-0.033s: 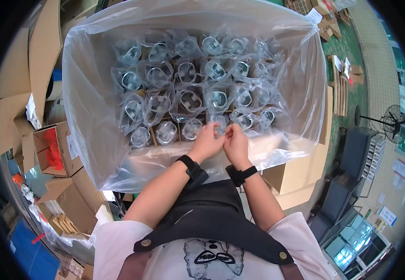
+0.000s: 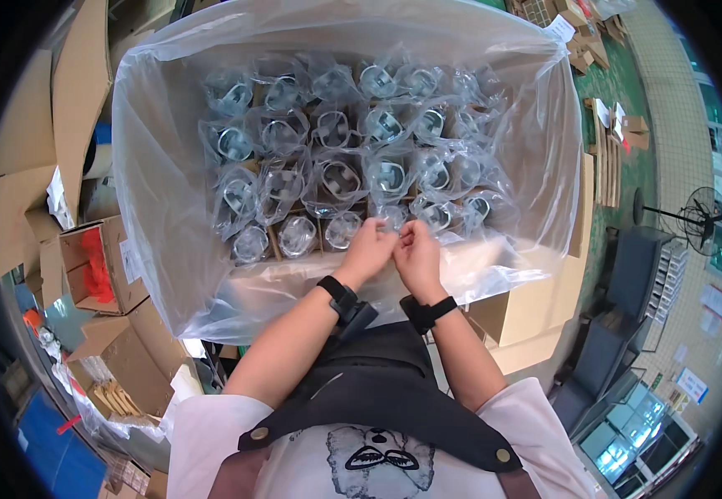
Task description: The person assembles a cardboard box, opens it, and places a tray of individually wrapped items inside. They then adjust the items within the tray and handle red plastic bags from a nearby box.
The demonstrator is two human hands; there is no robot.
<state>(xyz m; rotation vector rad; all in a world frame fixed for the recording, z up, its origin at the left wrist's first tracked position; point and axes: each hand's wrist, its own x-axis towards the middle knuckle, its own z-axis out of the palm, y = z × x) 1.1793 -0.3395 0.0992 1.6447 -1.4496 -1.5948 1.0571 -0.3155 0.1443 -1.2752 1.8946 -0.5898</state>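
A large cardboard box lined with a clear plastic sheet (image 2: 170, 191) holds rows of metal pistons, each in a clear plastic bag; one such piston (image 2: 340, 177) shows near the middle. My left hand (image 2: 369, 251) and my right hand (image 2: 418, 259) meet over the nearest row. Their fingers are closed in a pinch at the plastic bag (image 2: 391, 217) round a piston there, which they partly cover. Beside my left hand sits a bagged piston (image 2: 342, 230); another bagged piston (image 2: 436, 214) lies just beyond my right hand.
Brown cardboard dividers (image 2: 309, 249) part the pistons. The liner folds over the near wall under my wrists. At left stand an open carton (image 2: 128, 283) with red material inside and a carton (image 2: 124, 366) below it. A black fan (image 2: 704, 218) and grey seats (image 2: 627, 274) are at right.
My left hand has shifted slightly, its fingertips drawing in against those of my right hand. The pistons and the box have stayed put.
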